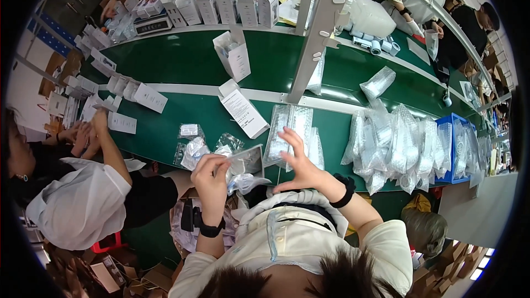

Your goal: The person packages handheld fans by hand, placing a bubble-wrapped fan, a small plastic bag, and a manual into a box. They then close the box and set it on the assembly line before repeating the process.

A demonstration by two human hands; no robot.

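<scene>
My left hand (pixel 210 175) is closed, thumb and fingers pinching the edge of a clear plastic bag (pixel 248 163) with a flat greyish face. Pale contents show near the bag's lower end, but I cannot make out what they are. My right hand (pixel 302 170) holds nothing, its fingers spread and curved beside several bubble-wrap pouches (pixel 287 124) at the bench edge. Small clear bags with white parts (pixel 194 152) lie to the left of the held bag. Beyond them a white printed carton (pixel 243 111) rests on its side.
A large pile of bubble-wrapped packs (pixel 395 143) sits on the right, against a blue crate (pixel 454 149). An upright white carton (pixel 232 58) stands on the green conveyor (pixel 165 58). A grey metal post (pixel 317 38) rises ahead. A co-worker (pixel 83 198) handles cartons at the left.
</scene>
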